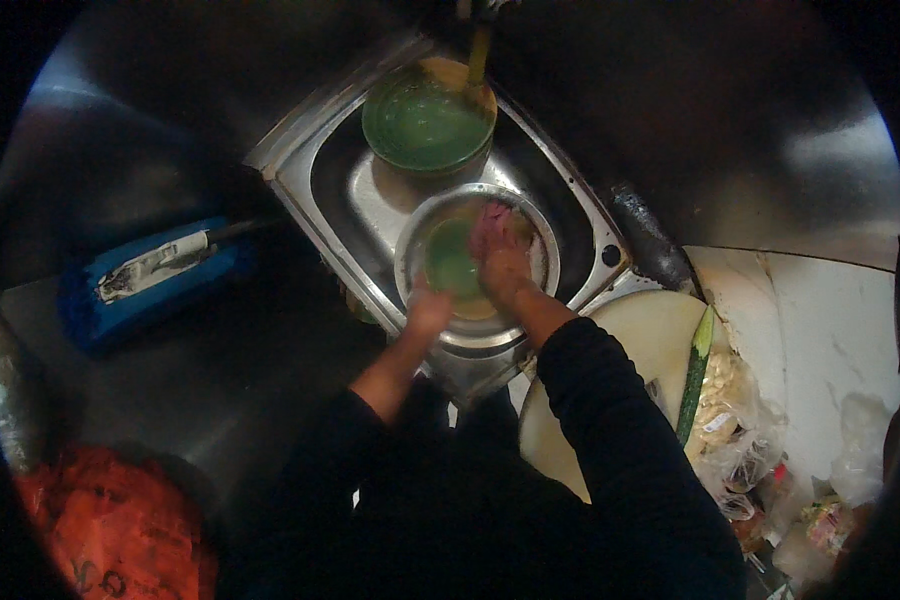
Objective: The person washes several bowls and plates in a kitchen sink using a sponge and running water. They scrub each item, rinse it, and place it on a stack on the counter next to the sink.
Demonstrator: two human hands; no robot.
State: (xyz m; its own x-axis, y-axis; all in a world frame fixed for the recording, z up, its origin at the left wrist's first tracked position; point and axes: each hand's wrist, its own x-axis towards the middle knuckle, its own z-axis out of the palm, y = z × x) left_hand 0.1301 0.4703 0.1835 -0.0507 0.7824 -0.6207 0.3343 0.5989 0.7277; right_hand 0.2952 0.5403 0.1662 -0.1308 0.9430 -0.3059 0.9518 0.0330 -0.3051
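Observation:
My right hand [506, 270] is shut on a pink cloth [495, 225] inside a round metal basin [412, 225]. Under it is a green bowl or dish [450, 255], its edge partly hidden by the hand and blurred. My left hand [429, 309] is at the basin's near left side, its thumb by the green dish. Motion blur hides whether it grips the dish or the basin rim. The basin rests in the near part of a steel sink [360, 187]. Beyond it stands a large green tub [427, 120] that seems to hold water.
A yellow hose [479, 56] hangs into the tub. At right lie a round cutting board [645, 322], a cucumber-like vegetable [694, 382] and a plastic bag of pale food [724, 405]. Leftward are a blue container [150, 281] with a cleaver-like tool on it and a red bag [120, 525].

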